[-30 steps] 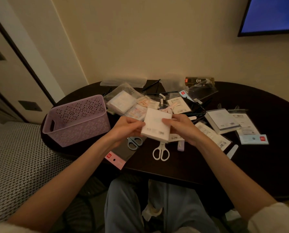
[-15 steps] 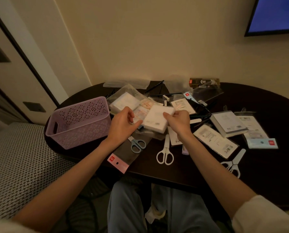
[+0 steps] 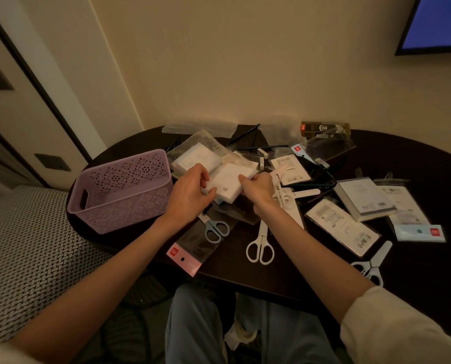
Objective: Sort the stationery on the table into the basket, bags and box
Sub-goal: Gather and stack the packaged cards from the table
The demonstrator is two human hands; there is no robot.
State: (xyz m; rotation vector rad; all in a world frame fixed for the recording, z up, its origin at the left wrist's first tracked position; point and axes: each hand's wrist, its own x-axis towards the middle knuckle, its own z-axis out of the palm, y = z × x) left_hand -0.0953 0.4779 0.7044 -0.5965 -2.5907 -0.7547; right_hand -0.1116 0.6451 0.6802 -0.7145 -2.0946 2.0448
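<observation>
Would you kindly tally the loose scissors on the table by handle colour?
Blue-handled scissors: 1
White-handled scissors: 1
Pale grey-handled scissors: 1
Total: 3 in plain view; a possible fourth pair by the right hand is too hidden to count.

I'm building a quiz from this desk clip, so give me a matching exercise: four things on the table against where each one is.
Things:
1. lilac basket
2. white pad
3. white scissors
4. dark box

Places:
A. far edge of the table, by the wall
B. left end of the table
C. held between both hands
D. flat on the table, under the right forearm

Pairs: 1-B, 2-C, 3-D, 4-A
</observation>
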